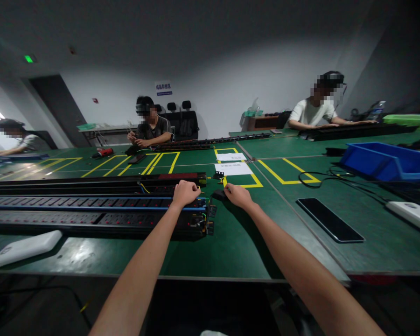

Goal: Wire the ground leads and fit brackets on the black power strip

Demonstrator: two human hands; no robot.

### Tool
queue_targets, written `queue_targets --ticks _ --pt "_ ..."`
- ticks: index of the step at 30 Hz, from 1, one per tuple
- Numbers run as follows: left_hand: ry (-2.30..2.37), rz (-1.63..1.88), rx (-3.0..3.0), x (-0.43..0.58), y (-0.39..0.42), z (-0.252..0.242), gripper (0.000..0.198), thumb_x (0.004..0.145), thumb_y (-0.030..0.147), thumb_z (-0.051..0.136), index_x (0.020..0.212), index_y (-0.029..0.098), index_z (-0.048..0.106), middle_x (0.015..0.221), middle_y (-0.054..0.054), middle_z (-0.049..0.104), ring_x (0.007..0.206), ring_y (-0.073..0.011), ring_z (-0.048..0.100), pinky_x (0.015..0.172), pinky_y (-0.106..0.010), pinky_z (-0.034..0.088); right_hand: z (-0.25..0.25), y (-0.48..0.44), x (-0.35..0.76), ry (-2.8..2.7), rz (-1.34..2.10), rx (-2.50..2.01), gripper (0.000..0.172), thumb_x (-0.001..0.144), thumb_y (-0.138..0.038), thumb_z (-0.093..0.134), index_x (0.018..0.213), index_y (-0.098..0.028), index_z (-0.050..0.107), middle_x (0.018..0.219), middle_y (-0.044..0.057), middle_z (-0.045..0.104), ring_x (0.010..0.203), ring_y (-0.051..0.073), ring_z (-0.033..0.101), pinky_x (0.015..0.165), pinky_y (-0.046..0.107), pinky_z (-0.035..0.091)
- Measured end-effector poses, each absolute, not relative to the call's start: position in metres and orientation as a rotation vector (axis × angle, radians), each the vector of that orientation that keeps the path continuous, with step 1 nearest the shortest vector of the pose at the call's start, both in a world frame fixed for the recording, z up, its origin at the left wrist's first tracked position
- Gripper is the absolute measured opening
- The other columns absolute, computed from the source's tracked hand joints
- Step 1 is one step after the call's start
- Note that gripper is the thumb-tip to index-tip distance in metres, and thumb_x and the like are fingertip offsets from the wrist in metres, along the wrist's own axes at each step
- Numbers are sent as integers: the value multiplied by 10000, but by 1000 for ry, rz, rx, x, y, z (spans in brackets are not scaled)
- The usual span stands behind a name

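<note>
Our left hand (186,192) sits over the right-hand ends of the long socket strips (126,203), fingers curled in; we cannot tell whether they pinch anything. Our right hand (238,195) draws its fingertips together at a small black part (220,195), though whether it grips it we cannot tell. The strips lie side by side along the near edge of the green table (210,256), probably so that their ends, where wires (207,210) come out, fall between both hands. Rightward, open surface runs to the smartphone (331,220), giving our right hand room; at left, a white power bank (28,247) narrows the margin between strips and near edge.
</note>
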State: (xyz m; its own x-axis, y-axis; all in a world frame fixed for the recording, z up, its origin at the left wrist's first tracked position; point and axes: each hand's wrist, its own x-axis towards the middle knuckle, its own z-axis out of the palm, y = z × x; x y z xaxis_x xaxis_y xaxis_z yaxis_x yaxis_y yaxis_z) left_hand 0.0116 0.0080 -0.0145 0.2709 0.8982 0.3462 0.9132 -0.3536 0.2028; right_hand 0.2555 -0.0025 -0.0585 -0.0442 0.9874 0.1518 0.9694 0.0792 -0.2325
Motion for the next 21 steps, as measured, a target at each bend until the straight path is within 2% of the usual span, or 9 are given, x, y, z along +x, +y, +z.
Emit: queue_targets --ticks 21 --pt "-1762 -639 -2479 12 6 -12 221 851 381 631 746 245 771 842 -52 755 980 -257 660 869 -339 483 -59 -2 256 -2094 92 -1948 298 1028 -354 398 1141 -241 649 1060 88 742 929 252 691 704 289 424"
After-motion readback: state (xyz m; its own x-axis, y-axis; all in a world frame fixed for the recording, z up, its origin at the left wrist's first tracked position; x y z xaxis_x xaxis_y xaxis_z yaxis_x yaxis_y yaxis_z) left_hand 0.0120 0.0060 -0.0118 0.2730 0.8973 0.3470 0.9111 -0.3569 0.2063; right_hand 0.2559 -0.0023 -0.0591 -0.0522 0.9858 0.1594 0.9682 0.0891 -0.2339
